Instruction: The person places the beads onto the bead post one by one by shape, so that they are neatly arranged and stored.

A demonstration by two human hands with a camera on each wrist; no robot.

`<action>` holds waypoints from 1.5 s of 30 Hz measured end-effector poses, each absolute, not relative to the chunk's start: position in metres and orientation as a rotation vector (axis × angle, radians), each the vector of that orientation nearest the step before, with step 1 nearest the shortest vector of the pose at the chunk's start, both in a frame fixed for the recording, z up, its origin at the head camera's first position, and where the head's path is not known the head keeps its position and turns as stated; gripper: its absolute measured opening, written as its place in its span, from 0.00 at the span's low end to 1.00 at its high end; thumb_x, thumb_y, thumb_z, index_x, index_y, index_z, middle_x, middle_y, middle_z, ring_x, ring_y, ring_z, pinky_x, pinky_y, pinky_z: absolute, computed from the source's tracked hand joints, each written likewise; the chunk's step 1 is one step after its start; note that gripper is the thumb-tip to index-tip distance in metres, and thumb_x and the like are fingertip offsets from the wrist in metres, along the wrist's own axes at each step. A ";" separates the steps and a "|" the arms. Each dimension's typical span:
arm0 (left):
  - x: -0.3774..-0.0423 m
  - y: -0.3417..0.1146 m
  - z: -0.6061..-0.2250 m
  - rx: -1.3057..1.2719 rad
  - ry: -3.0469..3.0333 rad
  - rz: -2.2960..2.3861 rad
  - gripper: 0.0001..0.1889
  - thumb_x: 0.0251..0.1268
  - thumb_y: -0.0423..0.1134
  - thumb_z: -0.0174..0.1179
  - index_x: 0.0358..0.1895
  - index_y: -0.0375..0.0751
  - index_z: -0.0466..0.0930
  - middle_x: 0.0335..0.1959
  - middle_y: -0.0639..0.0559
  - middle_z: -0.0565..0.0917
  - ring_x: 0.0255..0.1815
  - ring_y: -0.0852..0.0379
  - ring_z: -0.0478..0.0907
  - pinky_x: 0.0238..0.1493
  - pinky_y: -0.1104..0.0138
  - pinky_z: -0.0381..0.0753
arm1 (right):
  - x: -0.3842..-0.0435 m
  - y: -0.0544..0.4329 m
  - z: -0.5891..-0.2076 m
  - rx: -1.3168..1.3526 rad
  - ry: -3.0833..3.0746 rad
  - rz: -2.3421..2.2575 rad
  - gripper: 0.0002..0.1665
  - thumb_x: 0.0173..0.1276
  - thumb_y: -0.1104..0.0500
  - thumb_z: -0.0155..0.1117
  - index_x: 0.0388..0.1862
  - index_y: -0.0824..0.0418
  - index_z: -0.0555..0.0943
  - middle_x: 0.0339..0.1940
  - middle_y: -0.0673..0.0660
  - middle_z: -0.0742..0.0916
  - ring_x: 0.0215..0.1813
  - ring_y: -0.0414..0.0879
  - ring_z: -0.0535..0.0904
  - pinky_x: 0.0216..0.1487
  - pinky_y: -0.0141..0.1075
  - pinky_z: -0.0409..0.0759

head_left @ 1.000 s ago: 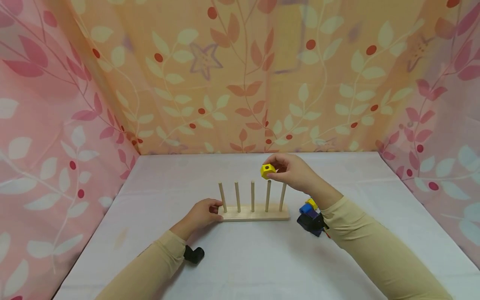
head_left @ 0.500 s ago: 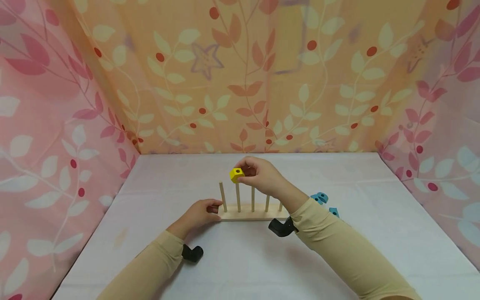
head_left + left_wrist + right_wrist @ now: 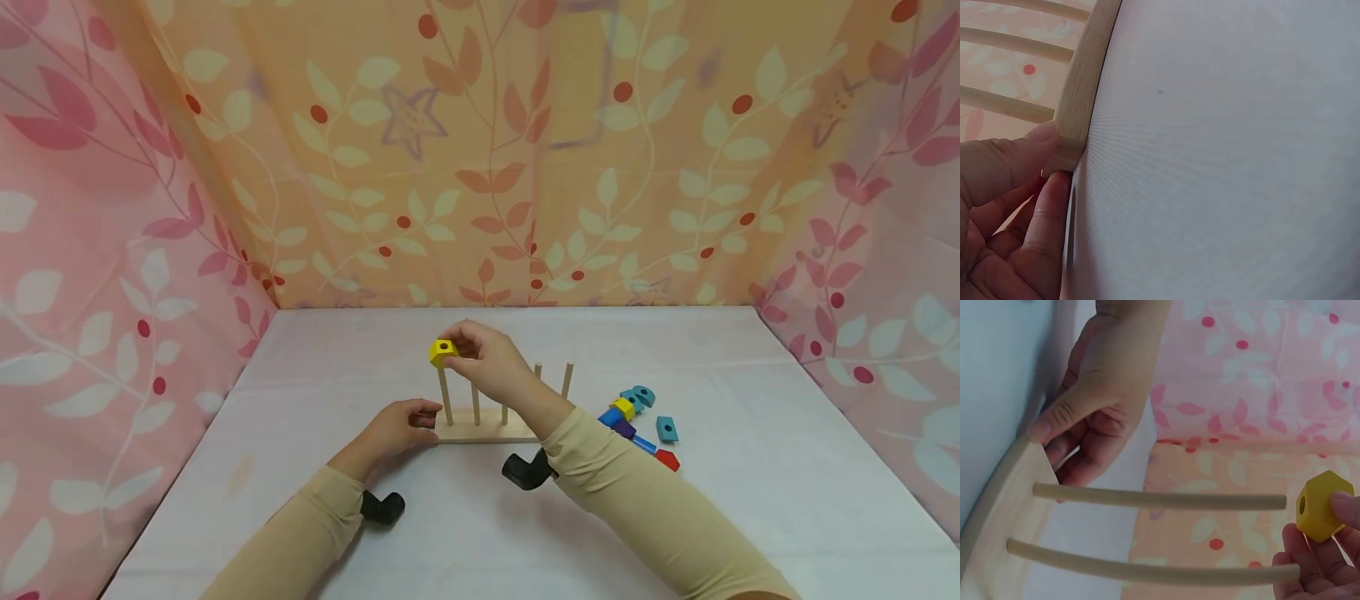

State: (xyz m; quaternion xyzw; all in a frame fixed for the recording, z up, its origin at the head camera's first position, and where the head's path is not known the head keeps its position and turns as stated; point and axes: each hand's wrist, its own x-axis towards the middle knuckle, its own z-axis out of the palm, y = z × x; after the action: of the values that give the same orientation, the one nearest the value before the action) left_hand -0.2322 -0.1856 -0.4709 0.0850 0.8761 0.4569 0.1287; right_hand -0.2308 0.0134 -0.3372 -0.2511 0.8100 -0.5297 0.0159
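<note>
My right hand pinches a yellow hexagonal bead with a hole through it. In the head view the bead appears over the top of the leftmost peg on a wooden peg stand. The right wrist view shows a small gap between the bead and that end peg's tip, the hole facing the peg. At the stand's left end, my left hand grips the base, thumb on its upper face and a fingertip against its end. The right hand hides part of the middle pegs.
Right of the stand lies a group of loose beads: a yellow one, a red one, a teal one, plus several blue and purple ones. Black wrist-camera mounts hang under both sleeves. Floral curtains enclose the white table.
The right hand has carried the yellow bead leftward across the stand, from near the right-hand pegs to the leftmost peg. The left hand stays at the base's end. More loose beads show now.
</note>
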 end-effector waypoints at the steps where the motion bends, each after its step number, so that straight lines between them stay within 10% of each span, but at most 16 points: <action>1: -0.232 -0.185 -0.471 0.243 2.549 1.327 0.25 0.46 0.33 0.69 0.52 0.41 0.76 0.40 0.51 0.83 0.44 0.57 0.79 0.50 0.59 0.73 | -0.230 0.012 -0.338 -0.774 2.522 -1.641 0.12 0.61 0.62 0.63 0.45 0.55 0.78 0.39 0.51 0.83 0.41 0.41 0.79 0.44 0.34 0.77; 24: -0.234 -0.186 -0.475 0.248 2.563 1.330 0.25 0.45 0.34 0.70 0.52 0.42 0.77 0.39 0.53 0.83 0.43 0.58 0.79 0.49 0.60 0.74 | -0.223 -0.003 -0.383 -0.530 2.470 -1.877 0.29 0.60 0.66 0.63 0.59 0.59 0.64 0.43 0.55 0.81 0.42 0.45 0.78 0.46 0.36 0.77; 45: -0.234 -0.188 -0.476 0.257 2.547 1.344 0.23 0.47 0.34 0.69 0.50 0.39 0.76 0.39 0.53 0.83 0.43 0.58 0.78 0.47 0.61 0.75 | -0.222 -0.007 -0.441 -0.281 2.521 -1.785 0.13 0.57 0.65 0.66 0.40 0.59 0.74 0.41 0.54 0.82 0.48 0.49 0.78 0.49 0.42 0.74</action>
State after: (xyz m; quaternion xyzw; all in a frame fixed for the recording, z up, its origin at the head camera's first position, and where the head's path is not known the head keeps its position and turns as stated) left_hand -0.2343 -0.1879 -0.4759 0.0883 0.8741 0.4612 0.1246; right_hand -0.2221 -0.0075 -0.4405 -0.0905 0.8127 -0.5752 0.0198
